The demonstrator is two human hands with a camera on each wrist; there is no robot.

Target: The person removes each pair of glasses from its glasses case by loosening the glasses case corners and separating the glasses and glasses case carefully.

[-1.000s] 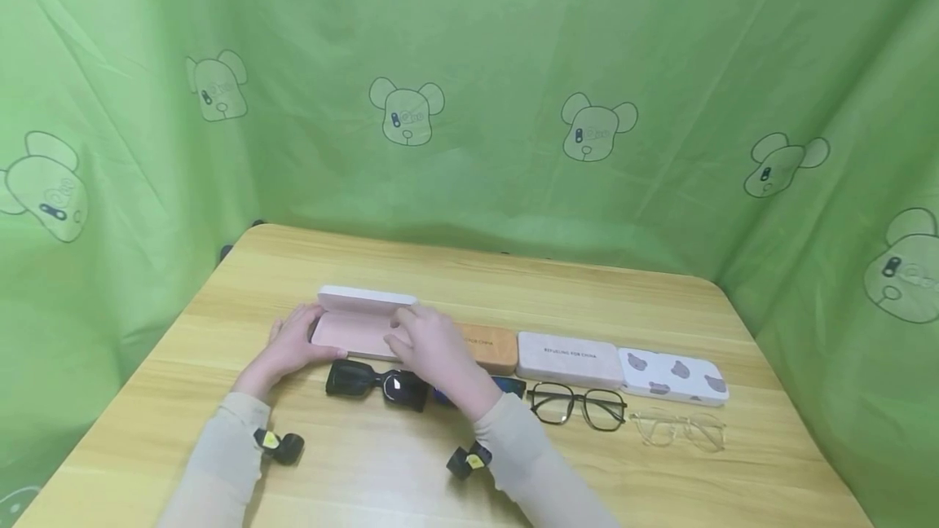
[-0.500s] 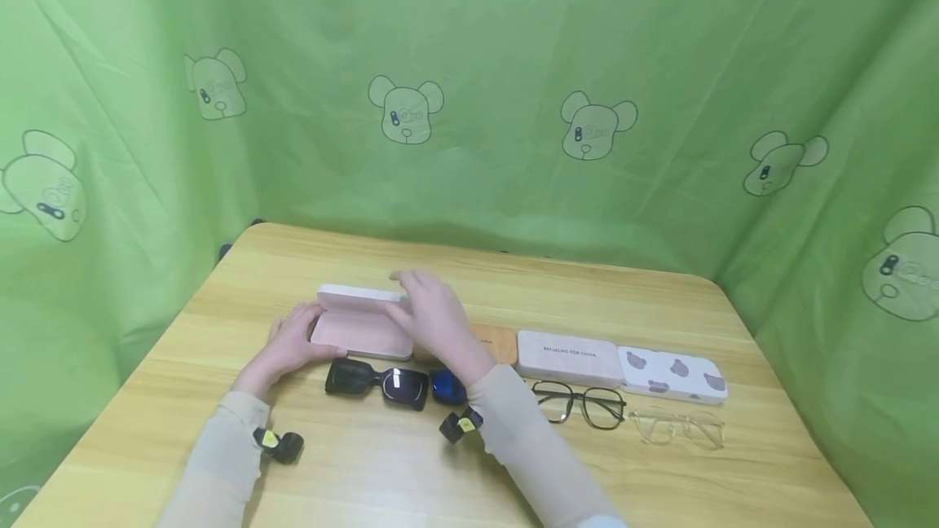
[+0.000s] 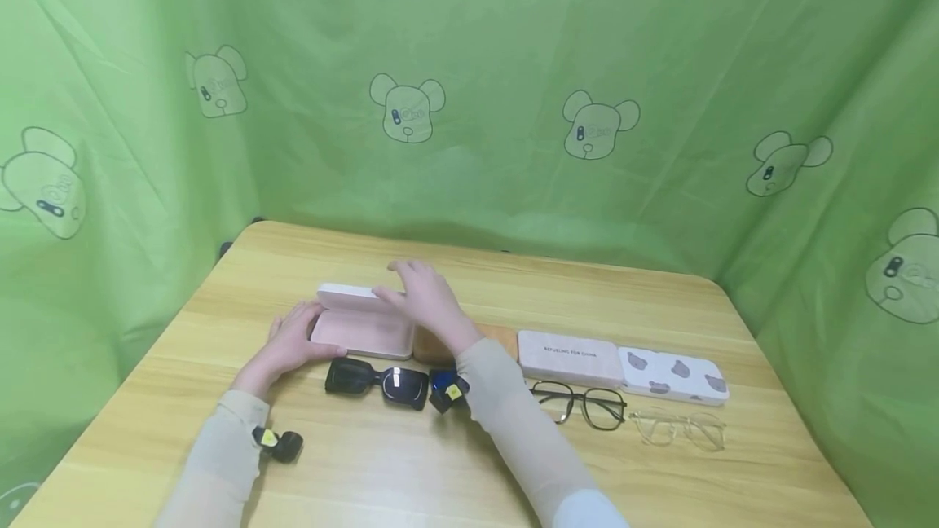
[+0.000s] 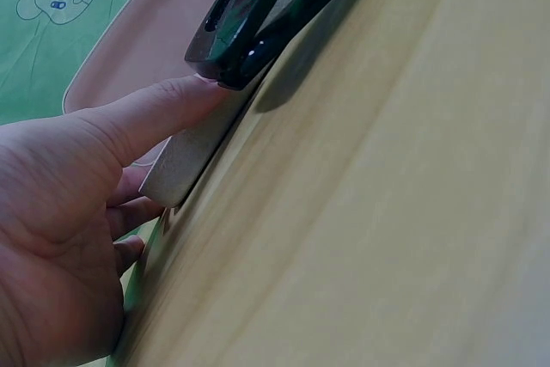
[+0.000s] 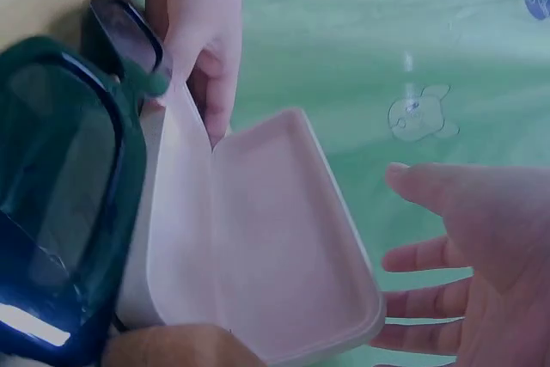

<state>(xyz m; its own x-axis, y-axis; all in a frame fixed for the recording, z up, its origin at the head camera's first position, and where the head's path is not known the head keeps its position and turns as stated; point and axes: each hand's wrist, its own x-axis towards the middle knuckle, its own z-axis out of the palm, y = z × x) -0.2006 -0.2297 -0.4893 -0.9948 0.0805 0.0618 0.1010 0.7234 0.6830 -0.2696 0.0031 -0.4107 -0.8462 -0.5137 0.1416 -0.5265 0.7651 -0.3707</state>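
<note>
A glasses case [image 3: 363, 332] with a pale pink lining lies on the table, its lid raised. My left hand [image 3: 293, 341] grips the case's left end, thumb along the front and fingers behind, as the left wrist view shows. My right hand [image 3: 429, 304] is by the lid's right end with its fingers spread. In the right wrist view, the lower fingertips of that hand [image 5: 481, 264] are at the lid's outer edge; contact cannot be told. Black sunglasses [image 3: 403, 387] lie just in front of the case.
To the right stand an orange case [image 3: 433, 345], a pale case with lettering [image 3: 568, 358] and a white bear-patterned case [image 3: 675, 375]. Blue-lensed sunglasses [image 3: 440, 379], partly hidden by the right wrist camera, black-framed glasses [image 3: 583, 407] and clear glasses [image 3: 682, 430] lie before them.
My right hand has moved from inside the case's right end up and back to the raised lid, its fingers spreading. The left hand has stayed on the case.
</note>
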